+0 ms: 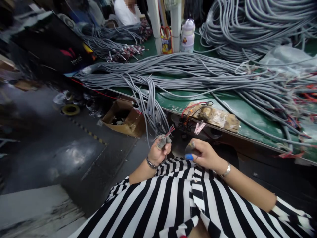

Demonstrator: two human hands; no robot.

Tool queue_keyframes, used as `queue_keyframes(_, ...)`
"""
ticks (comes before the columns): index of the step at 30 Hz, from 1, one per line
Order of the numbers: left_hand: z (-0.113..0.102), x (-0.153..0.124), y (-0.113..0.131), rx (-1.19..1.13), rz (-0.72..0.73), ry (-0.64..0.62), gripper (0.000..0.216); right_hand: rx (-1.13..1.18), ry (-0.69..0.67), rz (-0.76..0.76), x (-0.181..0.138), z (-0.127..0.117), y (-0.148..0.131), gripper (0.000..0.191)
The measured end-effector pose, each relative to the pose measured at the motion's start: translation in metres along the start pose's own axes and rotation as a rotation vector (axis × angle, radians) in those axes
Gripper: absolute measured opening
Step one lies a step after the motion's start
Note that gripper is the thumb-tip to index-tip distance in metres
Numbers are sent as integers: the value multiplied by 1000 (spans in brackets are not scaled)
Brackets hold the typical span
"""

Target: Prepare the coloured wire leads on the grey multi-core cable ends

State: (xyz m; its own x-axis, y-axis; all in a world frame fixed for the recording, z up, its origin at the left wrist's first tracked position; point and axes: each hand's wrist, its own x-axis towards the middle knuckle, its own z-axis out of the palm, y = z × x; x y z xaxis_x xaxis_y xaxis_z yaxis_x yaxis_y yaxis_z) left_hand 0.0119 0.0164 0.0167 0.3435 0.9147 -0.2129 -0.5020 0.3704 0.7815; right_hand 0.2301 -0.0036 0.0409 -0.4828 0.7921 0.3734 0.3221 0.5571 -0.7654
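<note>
My left hand (158,150) is closed around the end of a grey cable, with grey coverings on its fingertips. Thin coloured wires (170,131) stick out above its thumb, red ones among them. Grey cables (155,112) hang from the bench edge down behind this hand. To the right, apart from it, my right hand (204,153) curls around a dark rounded thing (188,149), mostly hidden by the fingers, so its kind is unclear. A blue wrap (189,157) covers one fingertip of the right hand. Both hands are in front of my striped shirt, below the bench edge.
Long bundles of grey cable (178,71) lie along the green bench (170,99). A taped cardboard piece (223,119) and a pink clip (199,127) are at its edge. Scissors (166,33) and a bottle (188,36) stand behind. An open carton (123,127) sits below. Another person (126,12) is beyond.
</note>
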Motion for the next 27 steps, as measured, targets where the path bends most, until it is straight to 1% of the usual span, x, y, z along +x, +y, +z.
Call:
queue_keyframes(2, -4, -8, 5, -120, -72, -63, 40, -39, 117, 81, 6, 7, 1, 12)
queue_keyframes(3, -6, -11, 5, -160, -98, -91, 40, -62, 163, 119, 9, 11, 0, 16)
queue_keyframes(4, -8, -14, 5, -188, -125, -116, 40, -72, 188, 149, 12, 15, -1, 27)
queue_keyframes(6, -11, -19, 2, -209, -170, -156, 39, -47, 179, 183, 20, 21, -6, 53)
queue_keyframes(7, -12, -21, 0, -205, -184, -173, 38, -12, 156, 185, 24, 23, -8, 58)
queue_keyframes(8, -12, -22, -2, -194, -193, -192, 36, 34, 126, 178, 27, 24, -11, 54)
queue_keyframes(10, -13, -24, -7, -168, -195, -231, 36, 149, 59, 170, 31, 27, -13, 25)
queue_keyframes(11, -14, -25, -9, -156, -191, -249, 37, 223, 31, 190, 31, 29, -12, 18)
queue_keyframes(12, -15, -25, -10, -143, -191, -265, 38, 311, 14, 237, 29, 31, -9, 25)
queue_keyframes(13, -16, -26, -11, -133, -192, -276, 37, 409, 24, 317, 26, 34, -5, 33)
queue_keyframes(14, -18, -27, -10, -133, -186, -288, 37, 509, 52, 430, 22, 38, 1, 38)
queue_keyframes(15, -20, -27, -8, -144, -167, -297, 38, 605, 97, 565, 17, 41, 8, 43)
queue_keyframes(16, -21, -27, -5, -162, -133, -300, 41, 670, 169, 712, 11, 44, 15, 47)
queue_keyframes(17, -22, -26, -1, -181, -91, -291, 44, 700, 201, 861, 6, 46, 21, 50)
queue_keyframes(18, -23, -26, 3, -192, -50, -272, 47, 689, 226, 970, 1, 47, 25, 52)
queue_keyframes(19, -24, -24, 8, -191, -20, -243, 50, 665, 226, 980, -2, 47, 28, 53)
queue_keyframes(20, -23, -23, 12, -178, -4, -211, 50, 633, 205, 926, -5, 45, 28, 53)
queue_keyframes(23, -20, -18, 16, -120, -18, -151, 47, 525, 97, 616, -8, 37, 20, 54)
queue_keyframes(24, -18, -16, 16, -98, 0, -141, 44, 492, 71, 532, -8, 34, 16, 54)
queue_keyframes(25, -17, -14, 14, -64, 34, -134, 41, 466, 58, 479, -8, 31, 14, 55)
queue_keyframes(26, -16, -12, 13, -11, 76, -132, 38, 449, 57, 457, -8, 29, 12, 56)
queue_keyframes(27, -14, -10, 12, 62, 118, -133, 37, 437, 71, 466, -9, 28, 13, 57)
